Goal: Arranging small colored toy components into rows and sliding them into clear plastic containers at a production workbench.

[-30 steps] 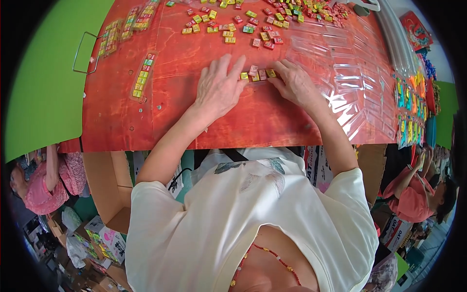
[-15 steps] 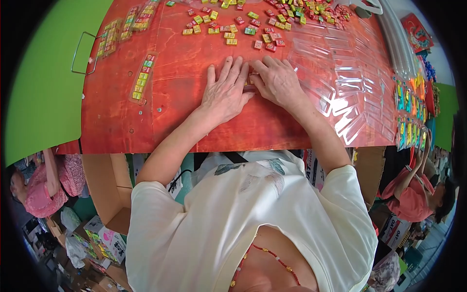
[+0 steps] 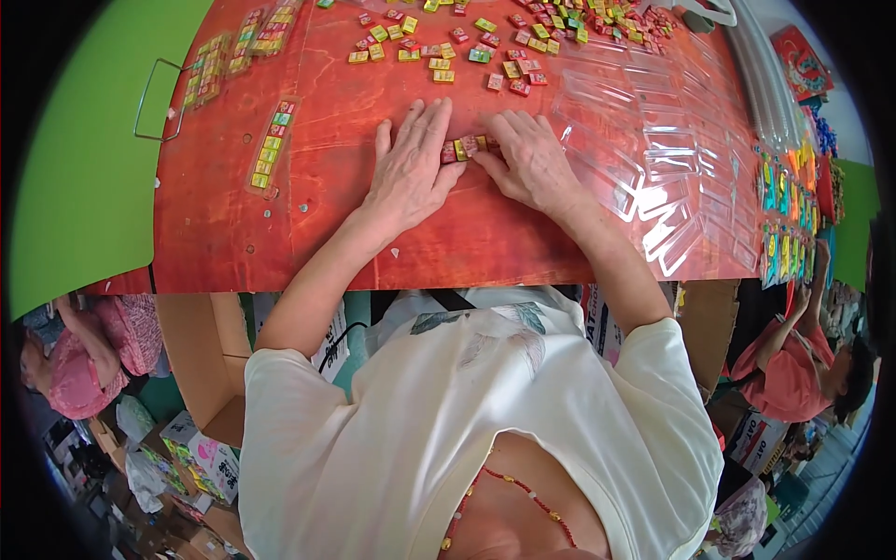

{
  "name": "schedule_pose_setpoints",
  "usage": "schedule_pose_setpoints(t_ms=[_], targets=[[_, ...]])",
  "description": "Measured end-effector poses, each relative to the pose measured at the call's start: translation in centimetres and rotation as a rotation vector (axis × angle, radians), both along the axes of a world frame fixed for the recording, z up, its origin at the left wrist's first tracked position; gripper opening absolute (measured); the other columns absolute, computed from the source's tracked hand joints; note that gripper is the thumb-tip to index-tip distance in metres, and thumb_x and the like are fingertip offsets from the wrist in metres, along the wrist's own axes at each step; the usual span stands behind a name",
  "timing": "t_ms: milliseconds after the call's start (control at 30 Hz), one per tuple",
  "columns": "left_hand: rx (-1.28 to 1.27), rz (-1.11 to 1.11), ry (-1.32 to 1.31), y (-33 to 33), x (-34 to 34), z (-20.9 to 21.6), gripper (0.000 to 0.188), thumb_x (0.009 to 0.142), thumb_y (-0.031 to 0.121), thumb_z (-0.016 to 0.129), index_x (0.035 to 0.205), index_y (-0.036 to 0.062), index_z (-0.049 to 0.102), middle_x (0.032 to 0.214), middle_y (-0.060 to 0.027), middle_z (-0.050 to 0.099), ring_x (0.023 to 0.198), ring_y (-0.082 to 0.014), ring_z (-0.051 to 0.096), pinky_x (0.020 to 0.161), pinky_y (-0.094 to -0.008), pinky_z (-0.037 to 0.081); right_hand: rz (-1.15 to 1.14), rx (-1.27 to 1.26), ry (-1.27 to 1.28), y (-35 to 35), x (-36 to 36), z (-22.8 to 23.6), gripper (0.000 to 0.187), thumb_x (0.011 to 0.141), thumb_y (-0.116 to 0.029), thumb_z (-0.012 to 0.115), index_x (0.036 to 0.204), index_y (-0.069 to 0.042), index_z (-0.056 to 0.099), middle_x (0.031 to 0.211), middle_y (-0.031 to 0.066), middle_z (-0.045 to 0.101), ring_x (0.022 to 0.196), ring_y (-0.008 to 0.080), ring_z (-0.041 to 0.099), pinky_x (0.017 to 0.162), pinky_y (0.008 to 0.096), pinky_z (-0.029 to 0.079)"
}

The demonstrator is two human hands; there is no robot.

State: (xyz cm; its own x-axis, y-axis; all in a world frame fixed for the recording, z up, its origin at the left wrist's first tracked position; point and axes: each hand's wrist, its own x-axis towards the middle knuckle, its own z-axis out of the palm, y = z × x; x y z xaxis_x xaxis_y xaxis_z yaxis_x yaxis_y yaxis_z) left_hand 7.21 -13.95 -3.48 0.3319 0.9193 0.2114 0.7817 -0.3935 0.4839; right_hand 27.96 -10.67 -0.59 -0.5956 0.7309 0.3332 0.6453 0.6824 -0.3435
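Note:
A short row of small red and yellow boxes [image 3: 464,147] lies on the red table between my two hands. My left hand [image 3: 411,166] rests at the row's left end, its fingers stretched out and its thumb just below the boxes. At the other end, my right hand [image 3: 534,161] has bent fingers closed round the row, with the thumb at its near side. Those fingers hide the right part of the row. Farther left lies a clear narrow tray [image 3: 270,147] filled with a line of similar yellow, green and red boxes.
Loose small boxes [image 3: 441,77] scatter toward the far side, thickening into a heap [image 3: 597,17]. Clear empty trays [image 3: 667,168] spread over the right, beside stacked clear trays [image 3: 761,84]. Several filled trays [image 3: 207,70] lie far left, near a wire handle [image 3: 140,107]. People sit on both sides.
My left hand has shifted left, away from the right one. More of the row of small boxes now shows between them.

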Motion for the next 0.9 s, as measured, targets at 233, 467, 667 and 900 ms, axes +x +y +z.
schedule_pose_setpoints(t_ms=[233, 467, 667, 900], targets=[[0.041, -0.020, 0.233, -0.6, 0.1, -0.3, 0.070, 0.095, 0.032, 0.061, 0.153, 0.0050, 0.032, 0.156, -0.0191, 0.036, 0.147, -0.0374, 0.029, 0.113, -0.0651, 0.021, 0.019, 0.134, -0.065, -0.3, 0.6, -0.4, 0.013, 0.086, -0.021, 0.070, 0.096, -0.013, 0.068, 0.092, 0.0032, 0.058, 0.090, 0.0222, 0.057, 0.080, 0.0385, 0.041], [0.056, -0.010, 0.209, -0.7, 0.0, -0.6, 0.069, 0.095, 0.033, 0.060, 0.154, 0.0099, 0.032, 0.156, -0.0182, 0.035, 0.147, -0.0375, 0.029, 0.112, -0.0653, 0.023, 0.002, 0.207, -0.117, -0.4, 1.9, 0.0, 0.015, 0.084, -0.022, 0.071, 0.097, -0.014, 0.068, 0.092, 0.0033, 0.058, 0.089, 0.0225, 0.057, 0.083, 0.0392, 0.041], [0.064, -0.020, 0.249, -0.8, 0.0, -0.4, 0.071, 0.095, 0.032, 0.061, 0.156, 0.0112, 0.030, 0.156, -0.0176, 0.036, 0.147, -0.0372, 0.029, 0.111, -0.0653, 0.024, -0.040, 0.176, -0.074, -1.0, -1.3, 0.1, 0.022, 0.083, -0.028, 0.071, 0.095, -0.010, 0.065, 0.091, 0.0065, 0.056, 0.090, 0.0246, 0.057, 0.084, 0.0414, 0.040], [0.063, -0.010, 0.227, -0.5, 0.3, -0.4, 0.073, 0.095, 0.032, 0.061, 0.157, 0.0115, 0.027, 0.156, -0.0181, 0.037, 0.147, -0.0374, 0.029, 0.111, -0.0650, 0.024, -0.183, 0.197, -0.101, -1.5, -1.2, -0.2, 0.019, 0.081, -0.026, 0.071, 0.086, -0.011, 0.061, 0.088, 0.0073, 0.055, 0.087, 0.0257, 0.056, 0.084, 0.0431, 0.040]])
